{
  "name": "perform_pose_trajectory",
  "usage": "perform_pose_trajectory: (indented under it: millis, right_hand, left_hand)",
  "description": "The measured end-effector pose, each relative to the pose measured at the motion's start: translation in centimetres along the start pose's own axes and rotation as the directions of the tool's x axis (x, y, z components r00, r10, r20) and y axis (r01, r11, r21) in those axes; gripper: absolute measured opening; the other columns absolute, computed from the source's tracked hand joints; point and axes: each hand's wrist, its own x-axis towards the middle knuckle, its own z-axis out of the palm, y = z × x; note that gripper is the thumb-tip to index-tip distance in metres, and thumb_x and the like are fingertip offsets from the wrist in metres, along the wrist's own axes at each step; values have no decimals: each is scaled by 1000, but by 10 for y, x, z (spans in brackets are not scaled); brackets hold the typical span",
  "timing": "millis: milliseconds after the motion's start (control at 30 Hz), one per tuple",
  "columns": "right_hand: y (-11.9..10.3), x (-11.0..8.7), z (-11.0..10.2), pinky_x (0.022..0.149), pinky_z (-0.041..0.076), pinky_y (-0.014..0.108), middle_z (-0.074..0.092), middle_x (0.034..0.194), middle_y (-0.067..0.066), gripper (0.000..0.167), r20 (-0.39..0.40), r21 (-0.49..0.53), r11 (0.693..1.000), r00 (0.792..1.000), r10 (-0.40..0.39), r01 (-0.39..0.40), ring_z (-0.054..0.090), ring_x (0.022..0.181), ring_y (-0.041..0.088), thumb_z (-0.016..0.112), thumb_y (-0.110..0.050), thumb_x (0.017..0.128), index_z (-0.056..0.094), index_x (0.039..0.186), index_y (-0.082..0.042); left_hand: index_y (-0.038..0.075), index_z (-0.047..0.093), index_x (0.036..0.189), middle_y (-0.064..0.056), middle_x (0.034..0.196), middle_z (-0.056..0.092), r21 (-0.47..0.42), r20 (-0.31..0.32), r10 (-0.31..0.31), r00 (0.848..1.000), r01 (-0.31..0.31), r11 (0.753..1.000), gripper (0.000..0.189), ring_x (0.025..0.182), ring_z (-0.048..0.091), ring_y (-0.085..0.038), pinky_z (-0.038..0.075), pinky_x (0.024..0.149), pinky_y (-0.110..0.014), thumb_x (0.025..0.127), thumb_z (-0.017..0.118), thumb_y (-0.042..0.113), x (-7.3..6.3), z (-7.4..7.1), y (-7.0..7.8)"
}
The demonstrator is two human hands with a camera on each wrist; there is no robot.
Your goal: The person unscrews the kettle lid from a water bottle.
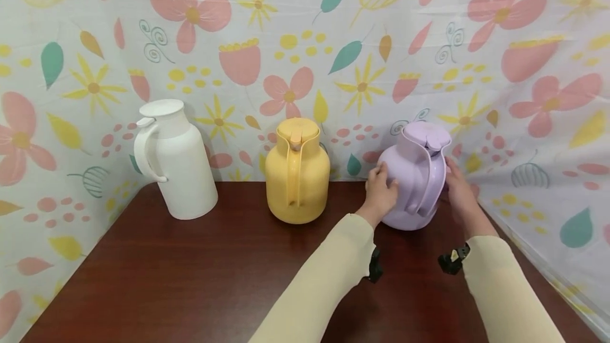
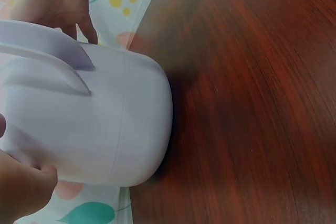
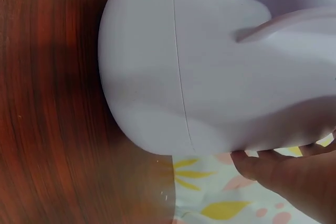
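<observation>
A lilac vacuum jug [image 1: 405, 171] stands at the right rear of the table, its looped handle facing the front. My left hand [image 1: 381, 193] holds the left side of its body, thumb toward the front. On the opposite side, my right hand [image 1: 461, 195] grips the body, partly hidden behind the handle. In the left wrist view, the jug's smooth body [image 2: 113, 124] lies between both hands, and its base meets the table. The right wrist view shows the right-hand fingers [image 3: 252, 166] against the jug's side.
A yellow jug [image 1: 312, 184] stands left of the lilac one, its handle toward the front. Farther left is a taller white jug [image 1: 186, 168]. All are on a dark reddish-brown table [image 1: 200, 269]. A flower-patterned cloth [image 1: 295, 25] hangs behind and along the sides.
</observation>
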Motion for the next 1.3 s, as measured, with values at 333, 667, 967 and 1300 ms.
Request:
perform_pose_trajectory:
  millis: [333,667,967,1300]
  right_hand:
    - [-3,-6,10,88,40,19,11,169,9,67,-18,-68,996,998,58,-59,44,107,-7,24,-53,109,-4,165,-30]
    - [-7,-17,19,111,34,42,-5,174,10,67,-30,-94,991,995,93,-96,40,132,11,21,-53,108,-8,164,-29]
    - [-14,-29,29,111,33,48,-5,174,11,62,-61,-136,987,995,74,-82,32,141,25,15,-47,110,-6,165,-28]
    - [-18,-46,39,121,21,68,-9,173,13,59,-68,-163,983,995,69,-79,6,157,44,11,-39,110,-9,163,-25]
  left_hand:
    - [20,27,162,-6,171,25,77,56,63,996,-67,995,57,158,27,-23,26,129,-34,109,48,22,3,-7,-10]
    - [19,27,162,-8,162,34,10,28,31,999,-32,999,61,154,33,-26,31,127,-37,107,53,21,-6,-11,-14]
    - [10,27,161,-12,157,35,25,15,94,995,-94,995,66,152,32,-30,33,125,-41,105,57,25,-10,-19,-17]
    - [14,33,160,-11,167,33,-132,32,107,994,-102,986,63,156,32,-29,30,127,-45,104,60,25,-14,-27,-31]
